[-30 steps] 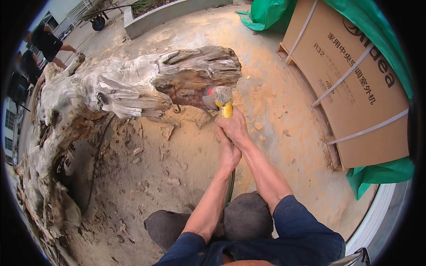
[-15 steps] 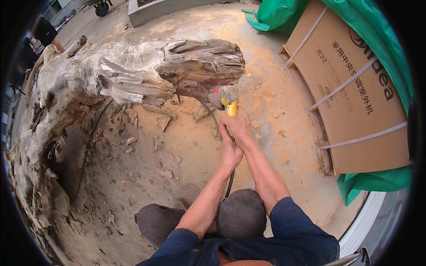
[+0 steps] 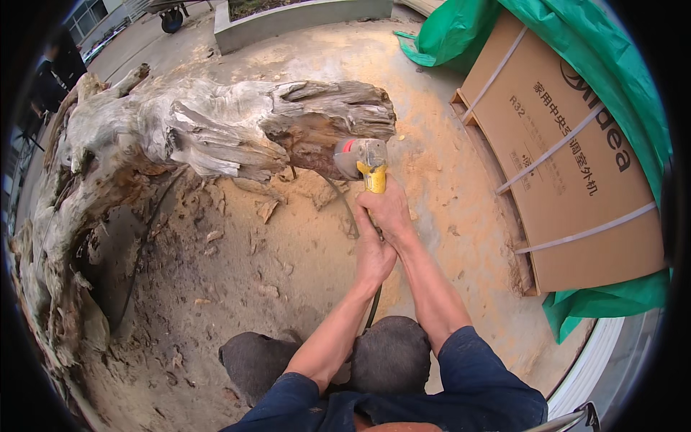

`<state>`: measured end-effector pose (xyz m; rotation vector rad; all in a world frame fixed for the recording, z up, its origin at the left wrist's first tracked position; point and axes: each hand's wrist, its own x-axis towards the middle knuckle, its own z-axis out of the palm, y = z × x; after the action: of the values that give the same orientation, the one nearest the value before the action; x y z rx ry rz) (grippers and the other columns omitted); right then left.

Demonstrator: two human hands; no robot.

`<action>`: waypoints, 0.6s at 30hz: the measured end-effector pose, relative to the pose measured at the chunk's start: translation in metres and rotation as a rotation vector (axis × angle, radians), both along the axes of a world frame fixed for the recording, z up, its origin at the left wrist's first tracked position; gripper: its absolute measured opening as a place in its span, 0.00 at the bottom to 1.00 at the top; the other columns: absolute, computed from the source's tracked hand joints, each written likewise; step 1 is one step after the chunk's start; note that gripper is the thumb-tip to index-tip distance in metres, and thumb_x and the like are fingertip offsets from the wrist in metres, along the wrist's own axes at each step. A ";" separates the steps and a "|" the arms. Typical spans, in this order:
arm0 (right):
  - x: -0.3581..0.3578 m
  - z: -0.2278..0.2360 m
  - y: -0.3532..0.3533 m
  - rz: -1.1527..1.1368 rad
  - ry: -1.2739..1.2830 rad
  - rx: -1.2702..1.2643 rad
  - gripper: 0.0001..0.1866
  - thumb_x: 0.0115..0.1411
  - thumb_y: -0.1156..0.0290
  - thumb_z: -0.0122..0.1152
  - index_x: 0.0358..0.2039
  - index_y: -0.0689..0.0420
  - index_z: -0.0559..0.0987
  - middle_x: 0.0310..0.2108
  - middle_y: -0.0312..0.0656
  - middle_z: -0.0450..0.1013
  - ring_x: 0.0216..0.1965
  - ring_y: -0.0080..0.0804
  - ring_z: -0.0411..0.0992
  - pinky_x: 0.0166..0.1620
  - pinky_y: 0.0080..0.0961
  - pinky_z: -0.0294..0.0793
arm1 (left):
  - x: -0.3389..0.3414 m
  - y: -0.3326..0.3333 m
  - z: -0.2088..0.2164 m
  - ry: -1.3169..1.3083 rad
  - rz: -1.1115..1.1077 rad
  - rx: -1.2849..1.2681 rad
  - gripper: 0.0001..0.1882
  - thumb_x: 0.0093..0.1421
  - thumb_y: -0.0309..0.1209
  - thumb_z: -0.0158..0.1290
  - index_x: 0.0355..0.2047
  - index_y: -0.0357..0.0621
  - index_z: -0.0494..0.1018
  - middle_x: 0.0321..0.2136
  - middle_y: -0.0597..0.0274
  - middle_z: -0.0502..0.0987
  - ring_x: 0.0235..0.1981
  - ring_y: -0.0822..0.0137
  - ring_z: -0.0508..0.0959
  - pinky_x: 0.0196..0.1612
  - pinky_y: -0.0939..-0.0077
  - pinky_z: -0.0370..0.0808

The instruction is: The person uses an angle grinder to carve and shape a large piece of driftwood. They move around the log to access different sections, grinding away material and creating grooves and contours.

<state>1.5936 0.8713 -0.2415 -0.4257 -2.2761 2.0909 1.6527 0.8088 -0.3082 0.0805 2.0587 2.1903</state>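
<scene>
Both my hands are wrapped round a yellow and grey angle grinder (image 3: 373, 173), held out in front of me. My right hand (image 3: 390, 207) grips its body just behind the metal head. Lower down, my left hand (image 3: 374, 252) closes on the rear end, pressed against the right wrist. The grinder's disc, with a red part, is up against the hollow underside of a big weathered tree trunk (image 3: 209, 119), near its right end. A dark cord (image 3: 373, 308) runs from the grinder down toward my knees.
Sawdust and bark chips (image 3: 267, 211) lie on the ground. To the right, a large strapped cardboard box (image 3: 568, 165) stands on a wooden pallet, partly under a green tarp (image 3: 612, 65). A concrete planter (image 3: 302, 30) and a wheel (image 3: 171, 21) are at the back; a person (image 3: 50, 83) stands far left.
The view has tilted up a little, so the scene sits slightly lower. The grinder's disc has shifted slightly left along the trunk's underside; both hands keep their grip.
</scene>
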 end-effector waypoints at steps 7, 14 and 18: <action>-0.061 0.037 0.021 0.052 0.117 -0.048 0.10 0.52 0.76 0.63 0.35 0.66 0.78 0.28 0.38 0.73 0.28 0.23 0.71 0.30 0.27 0.72 | -0.058 0.004 0.059 0.058 -0.067 -0.156 0.53 0.64 0.26 0.52 0.76 0.44 0.26 0.53 0.37 0.72 0.45 0.51 0.79 0.43 0.62 0.76; -0.095 0.059 0.013 0.029 0.024 0.011 0.10 0.52 0.76 0.66 0.34 0.66 0.79 0.26 0.38 0.74 0.26 0.25 0.71 0.29 0.29 0.72 | -0.095 0.000 0.084 -0.040 -0.097 -0.268 0.56 0.65 0.35 0.52 0.75 0.43 0.19 0.29 0.44 0.81 0.25 0.50 0.82 0.28 0.58 0.76; -0.106 0.058 0.000 0.085 0.013 0.091 0.10 0.53 0.76 0.67 0.35 0.66 0.79 0.28 0.39 0.75 0.27 0.26 0.72 0.29 0.30 0.73 | -0.103 0.004 0.058 0.102 0.034 -0.141 0.58 0.65 0.38 0.53 0.75 0.39 0.19 0.38 0.34 0.81 0.37 0.44 0.85 0.38 0.55 0.79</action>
<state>1.4879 0.8716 -0.1833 -0.3170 -2.4109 2.0097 1.5493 0.8127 -0.2504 0.1468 2.2788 2.0934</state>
